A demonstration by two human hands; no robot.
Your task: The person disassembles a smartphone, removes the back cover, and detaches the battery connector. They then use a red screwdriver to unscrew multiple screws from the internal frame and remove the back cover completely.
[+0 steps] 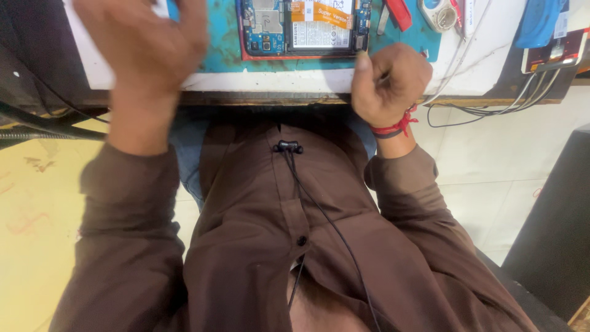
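Head view. White worktop (pixel 319 80), smooth, dark wooden edge beneath; pale tiled floor (pixel 485 178) to the right, yellowish floor to the left.

Teal work mat (pixel 218 52), flat, scuffed and stained, laid on the worktop.

Opened phone (pixel 304 27) on the mat, rectangular, back cover off: blue circuit board at left, pale battery at centre, orange flex strip across the top. Upper part cut off by the frame edge.

Right hand (pixel 390 83), clenched into a loose fist, thumb tip up, at the worktop edge just below the phone's lower right corner; contact with phone not discernible; anything held inside the fist hidden. Red thread band (pixel 396 128) at the wrist.

Left hand (pixel 144 43), raised, blurred, back toward camera, fingers curled; grip or contents impossible to tell. Well apart from the phone, over the mat's left end.

Brown shirt (pixel 258 233), soft woven cloth, buttoned, long sleeves. Black earphone cable (pixel 332 227), thin, trailing down the chest from a small clip.

Red-handled tool (pixel 399 12), round white device (pixel 437 15), both partly cut off at the top. White cables (pixel 491 104) hanging off the right edge. Dark block (pixel 553 227) at far right, kind unclear.
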